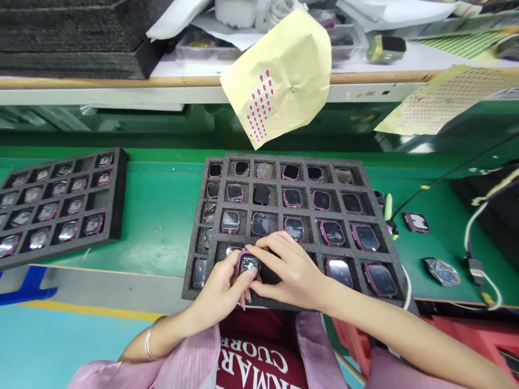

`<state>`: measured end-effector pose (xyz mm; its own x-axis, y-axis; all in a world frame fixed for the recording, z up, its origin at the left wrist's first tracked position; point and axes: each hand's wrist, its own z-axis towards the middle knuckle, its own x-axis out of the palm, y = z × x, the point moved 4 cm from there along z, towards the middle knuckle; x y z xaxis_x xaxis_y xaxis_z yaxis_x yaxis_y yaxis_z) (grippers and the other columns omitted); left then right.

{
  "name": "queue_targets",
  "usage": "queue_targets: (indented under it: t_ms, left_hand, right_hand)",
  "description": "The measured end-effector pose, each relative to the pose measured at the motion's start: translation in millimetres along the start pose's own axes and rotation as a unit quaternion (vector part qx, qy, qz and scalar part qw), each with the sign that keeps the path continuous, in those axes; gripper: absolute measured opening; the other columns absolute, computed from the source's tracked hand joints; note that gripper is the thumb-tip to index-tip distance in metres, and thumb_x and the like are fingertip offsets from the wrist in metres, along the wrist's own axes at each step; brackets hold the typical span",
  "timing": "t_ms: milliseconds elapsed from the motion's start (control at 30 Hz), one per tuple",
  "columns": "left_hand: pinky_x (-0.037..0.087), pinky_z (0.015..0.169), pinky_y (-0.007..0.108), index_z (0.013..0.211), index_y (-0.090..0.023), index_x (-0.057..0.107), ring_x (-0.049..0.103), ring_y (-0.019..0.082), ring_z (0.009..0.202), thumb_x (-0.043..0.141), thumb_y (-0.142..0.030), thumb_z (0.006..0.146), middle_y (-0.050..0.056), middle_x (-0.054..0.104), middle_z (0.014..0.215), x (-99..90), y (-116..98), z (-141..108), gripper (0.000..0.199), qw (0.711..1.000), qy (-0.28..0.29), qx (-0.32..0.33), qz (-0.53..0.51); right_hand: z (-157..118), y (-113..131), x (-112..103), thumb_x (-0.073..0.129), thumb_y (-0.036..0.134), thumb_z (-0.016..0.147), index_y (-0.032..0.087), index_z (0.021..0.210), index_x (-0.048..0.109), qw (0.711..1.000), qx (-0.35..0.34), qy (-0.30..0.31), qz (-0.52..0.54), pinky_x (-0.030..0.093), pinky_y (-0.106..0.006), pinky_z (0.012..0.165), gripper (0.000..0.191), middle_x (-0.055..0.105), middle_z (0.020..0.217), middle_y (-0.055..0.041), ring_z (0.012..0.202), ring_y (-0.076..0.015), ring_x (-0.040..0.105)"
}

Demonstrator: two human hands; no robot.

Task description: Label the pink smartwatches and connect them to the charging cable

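Note:
A smartwatch body (248, 263) with a purple edge and a lit watch face is between my two hands, above the front of a dark foam tray (300, 211). My left hand (222, 286) grips it from the left, thumb on the screen. From the right, my right hand (290, 267) has its fingers at the watch's upper and right edges. The tray's compartments hold several watch bodies with purple edges. Part of the tray's front row is hidden under my hands and forearm.
Another foam tray (117, 194) with watches lies at the left. On the right are a loose watch (416, 222), a round watch part (441, 271) and a white cable (468, 232). Yellow sticker sheets (300, 70) hang from the shelf edge (182, 81). Black foam (73, 43) is stacked upper left.

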<state>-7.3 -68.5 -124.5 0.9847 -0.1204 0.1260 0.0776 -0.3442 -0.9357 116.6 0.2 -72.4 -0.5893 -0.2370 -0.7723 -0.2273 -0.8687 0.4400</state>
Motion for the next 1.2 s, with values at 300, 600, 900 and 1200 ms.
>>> queue_targets:
  t_ms: [300, 600, 900, 1200]
  left_hand:
    - [0.036, 0.04, 0.017, 0.122, -0.014, 0.041, 0.045, 0.007, 0.04, 0.046, -0.045, 0.092, -0.005, 0.052, 0.056, 0.7, -3.1, -2.1, 0.043, 0.999, 0.021, -0.014, 0.029]
    - [0.038, 0.049, 0.017, 0.109, -0.019, 0.043, 0.043, 0.006, 0.053, 0.06, -0.041, 0.086, -0.003, 0.05, 0.073, -2.3, -13.4, -6.9, 0.036, 0.999, 0.004, 0.031, -0.013]
    - [0.042, 0.047, 0.016, 0.116, -0.021, 0.042, 0.045, 0.005, 0.056, 0.056, -0.032, 0.089, 0.002, 0.055, 0.093, 10.7, -42.5, 3.2, 0.031, 0.996, 0.0, 0.052, -0.075]
    - [0.049, 0.056, 0.022, 0.109, -0.018, 0.047, 0.052, 0.009, 0.063, 0.058, -0.035, 0.087, 0.006, 0.056, 0.098, 41.8, -23.8, 29.2, 0.03, 0.992, 0.097, 0.035, -0.077]
  right_hand:
    - [-4.4, 0.0, 1.8, 0.062, 0.029, 0.081, 0.009, 0.111, 0.058, 1.0, 0.014, 0.007, 0.009, 0.047, -0.04, 0.076, 0.036, 0.06, 0.09, -0.0113, 0.083, -0.0224, 0.055]
    - [-6.1, -10.2, -19.9, 0.066, 0.033, 0.08, 0.014, 0.114, 0.059, 0.998, 0.063, -0.017, 0.019, 0.046, -0.041, 0.078, 0.04, 0.06, 0.096, -0.0104, 0.086, -0.0227, 0.055]
    - [-36.1, -16.2, -57.9, 0.063, 0.025, 0.085, 0.018, 0.109, 0.064, 0.978, 0.104, 0.15, -0.096, 0.043, -0.048, 0.088, 0.024, 0.053, 0.123, -0.0148, 0.112, -0.0307, 0.049]
    - [-57.4, -28.3, -44.8, 0.077, 0.023, 0.069, 0.014, 0.096, 0.064, 0.962, 0.146, 0.195, -0.124, 0.046, -0.055, 0.087, 0.032, 0.046, 0.135, -0.0184, 0.116, -0.0371, 0.049]
